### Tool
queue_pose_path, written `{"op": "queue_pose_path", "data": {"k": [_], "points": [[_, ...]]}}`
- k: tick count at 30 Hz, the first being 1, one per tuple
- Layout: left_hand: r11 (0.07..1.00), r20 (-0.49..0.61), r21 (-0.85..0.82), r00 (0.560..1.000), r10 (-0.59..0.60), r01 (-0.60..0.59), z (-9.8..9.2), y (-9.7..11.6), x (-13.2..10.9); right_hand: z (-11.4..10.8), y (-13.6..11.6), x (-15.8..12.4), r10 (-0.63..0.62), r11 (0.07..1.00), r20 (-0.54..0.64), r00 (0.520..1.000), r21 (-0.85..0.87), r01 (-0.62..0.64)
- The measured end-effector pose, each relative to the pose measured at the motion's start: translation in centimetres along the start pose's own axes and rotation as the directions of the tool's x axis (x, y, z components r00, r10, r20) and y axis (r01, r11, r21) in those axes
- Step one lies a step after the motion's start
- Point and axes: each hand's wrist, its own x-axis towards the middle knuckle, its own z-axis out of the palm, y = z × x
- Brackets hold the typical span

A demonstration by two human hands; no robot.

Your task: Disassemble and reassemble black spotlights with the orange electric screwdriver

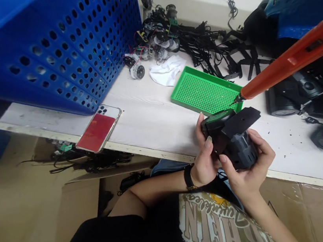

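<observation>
A black lamp housing (242,151) with a flat angled bracket (241,120) and a round lens-like end (219,118) is held between both hands, tilted, above the front edge of the table. My left hand (206,158) grips its left side, thumb on the front and fingers behind. Around the ribbed right side my right hand (252,168) is closed, with the thumb near the lower part. An orange electric screwdriver (290,58) slants in from the right, its bit just above the lamp housing and over the green perforated tray (188,99). Neither hand touches the screwdriver.
A big blue perforated crate (80,48) stands at the left, with a red-backed phone (100,129) by the table edge. Behind lie a white cloth (167,72), small wired parts (159,38) and tangled black cables (199,44). More black lamp housings (283,99) sit at right.
</observation>
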Motion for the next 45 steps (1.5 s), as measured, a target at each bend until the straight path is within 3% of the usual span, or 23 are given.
{"op": "queue_pose_path", "data": {"k": [7, 15, 19, 23, 28, 33, 36, 39, 42, 45], "points": [[0.999, 0.025, 0.039, 1.0, -0.007, 0.006, 0.2, 0.0, 0.2, -0.7, -0.2, -0.1, 0.074, 0.995, 0.08, 0.994, -0.067, -0.069], [0.997, 0.092, 0.078, 0.996, -0.021, 0.014, 0.2, 0.3, 0.2, -0.9, -0.6, 0.1, 0.015, 0.991, 0.115, 0.993, -0.132, 0.0], [0.979, 0.002, 0.182, 0.996, -0.093, 0.092, 0.5, 1.3, 0.1, -0.2, -0.9, 0.2, -0.018, 0.99, 0.115, 0.993, -0.139, 0.034], [0.966, -0.146, 0.212, 0.982, -0.118, 0.148, 0.9, 2.2, 0.7, 0.1, -1.1, 0.5, 0.034, 0.985, 0.162, 0.986, -0.172, -0.006], [0.956, -0.187, 0.195, 0.965, -0.182, 0.218, 1.3, 3.5, 1.8, -1.5, -0.9, 1.0, 0.16, 0.982, 0.348, 0.924, 0.04, -0.185], [0.936, -0.139, 0.188, 0.952, -0.274, 0.297, 2.0, 4.7, 2.8, -2.8, -0.2, 1.9, 0.33, 0.8, 0.412, 0.849, 0.355, -0.483], [0.935, -0.127, 0.191, 0.952, -0.278, 0.298, 2.3, 5.1, 3.1, -2.9, 0.1, 2.6, 0.405, 0.701, 0.461, 0.79, 0.398, -0.592], [0.934, -0.12, 0.214, 0.957, -0.265, 0.285, 2.1, 5.3, 3.2, -3.1, 0.2, 2.8, 0.445, 0.69, 0.47, 0.762, 0.363, -0.626], [0.937, -0.132, 0.218, 0.96, -0.248, 0.272, 2.0, 5.4, 3.3, -3.2, -0.1, 2.4, 0.433, 0.767, 0.417, 0.799, 0.295, -0.57], [0.943, -0.161, 0.213, 0.961, -0.223, 0.254, 2.0, 5.3, 3.4, -2.8, -0.8, 1.7, 0.295, 0.93, 0.302, 0.907, 0.128, -0.345]]}}
